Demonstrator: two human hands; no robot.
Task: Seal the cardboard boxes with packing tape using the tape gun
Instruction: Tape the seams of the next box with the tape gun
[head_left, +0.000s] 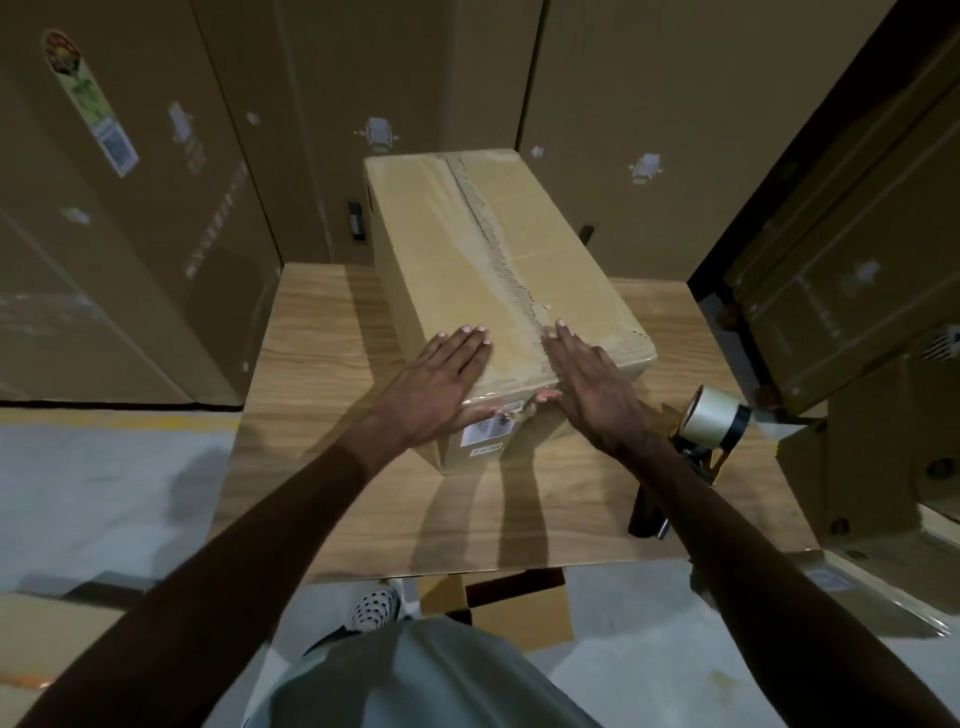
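Observation:
A long cardboard box lies on the wooden table, its top seam covered by a wrinkled strip of tape. My left hand lies flat with straight fingers on the box's near left top. My right hand lies flat on the near right, beside the tape strip, its thumb over the near edge. The tape gun with its pale roll lies on the table to the right of the box, partly behind my right forearm. Neither hand holds it.
Tall cardboard cartons stand behind and to the left of the table. More cartons crowd the right side close to the tape gun. A small box sits on the floor under the table's near edge, by my shoe.

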